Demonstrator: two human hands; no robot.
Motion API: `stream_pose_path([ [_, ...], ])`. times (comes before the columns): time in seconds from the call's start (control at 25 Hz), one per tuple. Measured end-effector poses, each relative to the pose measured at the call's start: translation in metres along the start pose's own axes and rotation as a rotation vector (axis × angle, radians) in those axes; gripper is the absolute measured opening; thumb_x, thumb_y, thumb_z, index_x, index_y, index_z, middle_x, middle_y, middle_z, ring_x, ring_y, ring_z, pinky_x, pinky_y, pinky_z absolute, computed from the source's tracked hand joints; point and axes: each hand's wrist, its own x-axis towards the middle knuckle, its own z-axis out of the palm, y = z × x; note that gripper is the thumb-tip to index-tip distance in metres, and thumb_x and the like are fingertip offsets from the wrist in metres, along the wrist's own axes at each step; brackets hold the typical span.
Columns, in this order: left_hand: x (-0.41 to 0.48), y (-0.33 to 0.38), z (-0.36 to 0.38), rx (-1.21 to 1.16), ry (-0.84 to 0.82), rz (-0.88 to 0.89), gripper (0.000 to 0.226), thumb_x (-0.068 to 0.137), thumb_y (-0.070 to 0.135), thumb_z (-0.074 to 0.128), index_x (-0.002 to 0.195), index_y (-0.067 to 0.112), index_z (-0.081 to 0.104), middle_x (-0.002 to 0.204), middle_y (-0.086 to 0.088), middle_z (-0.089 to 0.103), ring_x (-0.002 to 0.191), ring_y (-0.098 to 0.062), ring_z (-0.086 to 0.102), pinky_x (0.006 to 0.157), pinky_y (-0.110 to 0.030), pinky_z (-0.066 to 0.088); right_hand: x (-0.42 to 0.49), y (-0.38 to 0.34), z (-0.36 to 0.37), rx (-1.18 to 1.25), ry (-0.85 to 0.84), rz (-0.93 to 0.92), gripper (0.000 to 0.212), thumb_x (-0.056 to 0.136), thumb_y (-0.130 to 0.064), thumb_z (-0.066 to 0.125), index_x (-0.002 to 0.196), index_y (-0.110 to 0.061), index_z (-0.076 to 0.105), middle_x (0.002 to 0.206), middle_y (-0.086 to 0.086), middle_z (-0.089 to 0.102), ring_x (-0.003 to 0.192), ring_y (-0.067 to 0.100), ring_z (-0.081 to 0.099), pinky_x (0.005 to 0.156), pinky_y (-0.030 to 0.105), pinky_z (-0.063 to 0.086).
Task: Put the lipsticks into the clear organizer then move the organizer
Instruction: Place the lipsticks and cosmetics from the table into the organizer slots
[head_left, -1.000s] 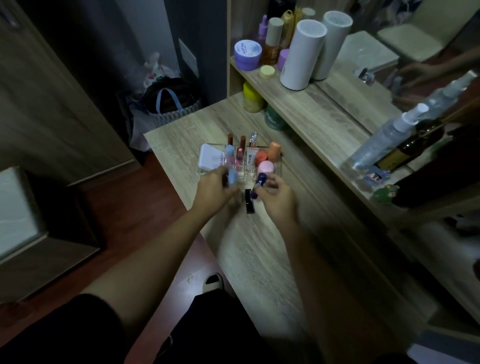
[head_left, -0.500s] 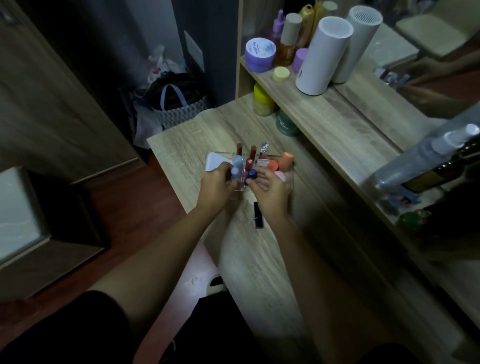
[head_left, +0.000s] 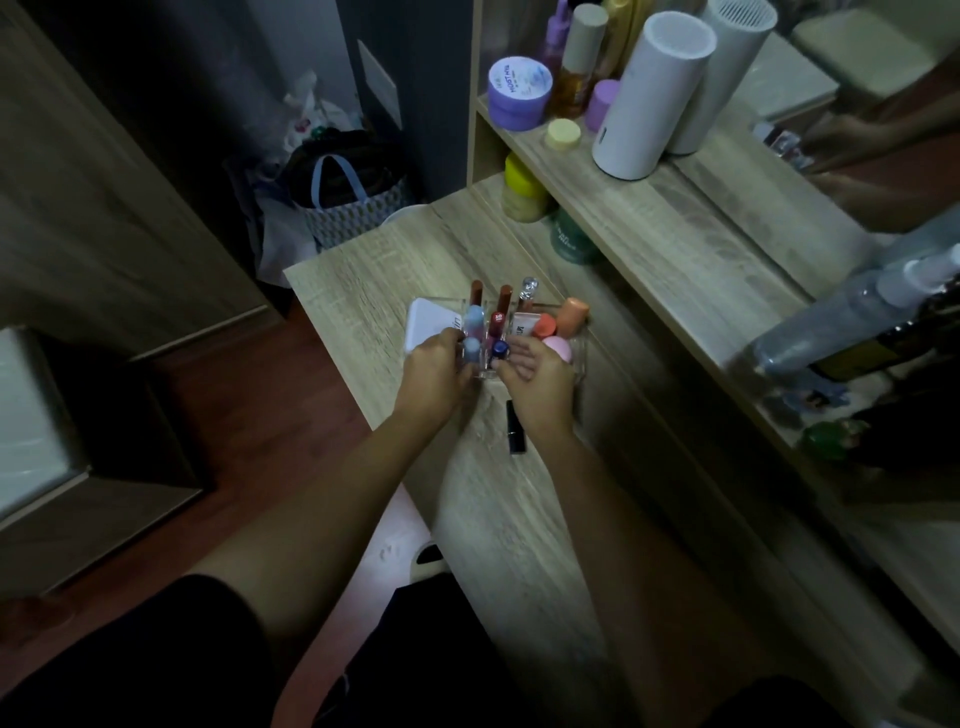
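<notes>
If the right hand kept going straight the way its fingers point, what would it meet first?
The right hand points up and left, at the front of the clear organizer. First in line looks like the dark blue-capped lipstick standing there; the fingertips seem to touch it already, though depth is unclear.

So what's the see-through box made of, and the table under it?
The clear organizer looks like hard glossy plastic, maybe acrylic: you can see the lipsticks through its walls, and its edges catch light. The table looks like pale wood with a matte grain pattern, possibly a printed laminate.

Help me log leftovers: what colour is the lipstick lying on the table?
Black lipstick, in the head view.
</notes>
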Motion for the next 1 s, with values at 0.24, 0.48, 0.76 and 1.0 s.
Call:
stream_pose_path([
  [0.24,-0.016,0.003,-0.009,-0.025,0.014,-0.038,0.024,0.085,0.016,0.063,0.105,0.004,0.058,0.097,-0.017,0.07,0.085,-0.033,0.066,0.071,-0.035,0.05,-0.013,-0.001,-0.007,-0.001,0.026,-0.016,0.041,0.081,-0.002,0.069,0.121,-0.004,0.06,0.115,0.011,0.069,0.098,0.014,0.065,0.084,0.018,0.052],
  [0.48,-0.045,0.0,-0.002,0.03,-0.036,0.018,0.024,0.085,0.011,0.061,0.105,0.0,0.056,0.099,-0.022,0.066,0.09,-0.037,0.061,0.07,-0.036,0.045,-0.037,0.02,-0.011,-0.147,0.081,0.013,0.033,0.081,-0.006,0.07,0.113,-0.004,0.064,0.107,0.014,0.071,0.084,0.014,0.063,0.079,0.027,0.055],
  [0.76,-0.067,-0.011,0.017,0.087,-0.11,0.053,0.03,0.089,0.014,0.055,0.116,0.0,0.051,0.114,-0.025,0.059,0.109,-0.036,0.051,0.088,-0.041,0.044,-0.044,0.029,-0.015,-0.233,-0.023,0.113,0.04,0.08,-0.006,0.071,0.118,-0.004,0.061,0.105,0.017,0.069,0.089,0.027,0.067,0.078,0.032,0.055],
  [1.0,-0.076,-0.019,0.035,0.106,-0.147,0.124,0.037,0.093,0.018,0.05,0.126,0.0,0.047,0.133,-0.024,0.05,0.126,-0.033,0.043,0.108,-0.037,0.036,-0.035,0.027,-0.026,-0.322,-0.048,0.049,0.036,0.081,-0.014,0.07,0.116,-0.012,0.064,0.103,0.011,0.071,0.085,0.019,0.066,0.075,0.022,0.048],
])
